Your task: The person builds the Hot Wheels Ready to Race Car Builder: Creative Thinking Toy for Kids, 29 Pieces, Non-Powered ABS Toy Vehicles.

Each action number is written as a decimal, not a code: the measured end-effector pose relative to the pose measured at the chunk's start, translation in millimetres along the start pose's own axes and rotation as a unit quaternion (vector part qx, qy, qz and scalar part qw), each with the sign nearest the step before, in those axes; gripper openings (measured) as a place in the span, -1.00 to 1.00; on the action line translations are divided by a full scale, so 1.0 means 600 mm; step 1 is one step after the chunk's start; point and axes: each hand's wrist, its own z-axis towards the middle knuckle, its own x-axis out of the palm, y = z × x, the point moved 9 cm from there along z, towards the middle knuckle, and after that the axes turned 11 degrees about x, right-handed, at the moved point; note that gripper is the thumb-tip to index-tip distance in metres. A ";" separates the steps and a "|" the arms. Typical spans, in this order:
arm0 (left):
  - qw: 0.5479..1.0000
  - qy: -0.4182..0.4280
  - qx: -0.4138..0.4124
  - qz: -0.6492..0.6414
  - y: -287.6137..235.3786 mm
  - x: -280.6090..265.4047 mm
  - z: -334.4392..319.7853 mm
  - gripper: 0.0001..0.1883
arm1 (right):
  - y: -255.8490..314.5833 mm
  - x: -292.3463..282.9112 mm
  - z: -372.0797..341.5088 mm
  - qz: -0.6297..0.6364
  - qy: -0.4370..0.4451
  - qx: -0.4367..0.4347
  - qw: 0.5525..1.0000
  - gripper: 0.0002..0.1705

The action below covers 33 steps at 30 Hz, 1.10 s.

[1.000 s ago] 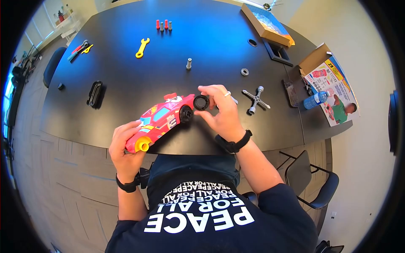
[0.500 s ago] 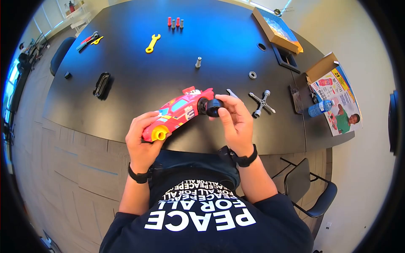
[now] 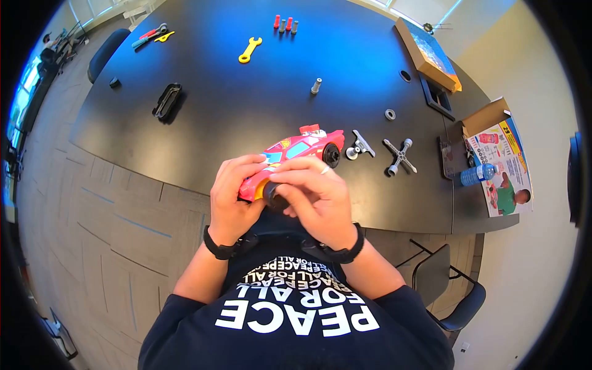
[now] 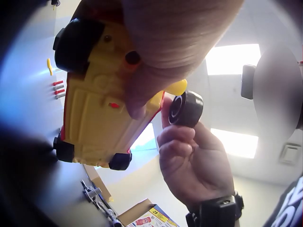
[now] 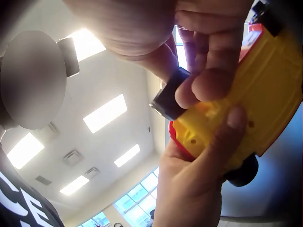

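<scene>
My left hand (image 3: 233,194) grips a red toy race car (image 3: 297,149) by one end, above the table's near edge. Its yellow underside (image 4: 94,111) faces the left wrist camera, with the left thumb pressed across it. Three black wheels show on the car, including one (image 3: 332,155) at the far end. My right hand (image 3: 324,206) pinches a loose black wheel (image 4: 188,109) between thumb and fingers. That wheel is right beside the yellow axle stub (image 4: 176,87) at the gripped end. Fingers partly hide it in the head view.
Right of the car lie a grey T-shaped tool (image 3: 362,145), a cross wrench (image 3: 401,157) and a grey ring (image 3: 390,115). Farther back are a yellow wrench (image 3: 250,50), several red and grey pegs (image 3: 288,24) and a black tray (image 3: 166,103). A water bottle (image 3: 478,174) stands by a printed box (image 3: 509,157).
My right hand has carried the loose wheel from the car's far end to the yellow stub at its near end. The left hand keeps its grip on the car.
</scene>
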 end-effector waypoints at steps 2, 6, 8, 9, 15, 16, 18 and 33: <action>1.000 -0.002 0.000 0.003 -0.002 0.001 -0.002 -0.50 | -0.010 0.018 0.009 -0.011 0.007 -0.001 1.000 -0.79; 0.999 -0.022 -0.025 -0.005 0.004 0.000 -0.007 -0.53 | 0.015 0.019 0.003 -0.112 -0.056 -0.171 0.977 -0.79; 1.000 -0.009 -0.023 0.000 0.007 -0.003 -0.007 -0.51 | 0.008 -0.011 0.011 -0.101 -0.081 -0.105 0.986 -0.76; 1.000 0.003 -0.022 0.007 0.010 -0.003 -0.008 -0.50 | 0.007 -0.045 0.020 -0.132 -0.113 -0.131 0.976 -0.80; 0.999 -0.002 -0.034 -0.015 0.026 -0.022 -0.003 -0.47 | -0.072 -0.363 0.109 -0.417 -0.259 -0.015 0.871 -0.57; 0.999 -0.008 -0.037 -0.020 0.028 -0.024 -0.002 -0.48 | -0.105 -0.407 0.131 -0.489 -0.233 0.005 0.840 -0.50; 0.999 -0.014 -0.041 -0.027 0.034 -0.025 -0.003 -0.48 | -0.172 -0.463 0.161 -0.583 -0.217 0.073 0.780 -0.34; 1.000 -0.002 -0.019 0.005 0.017 -0.036 0.010 -0.54 | -0.206 -0.489 0.222 -0.627 -0.197 0.040 0.753 -0.84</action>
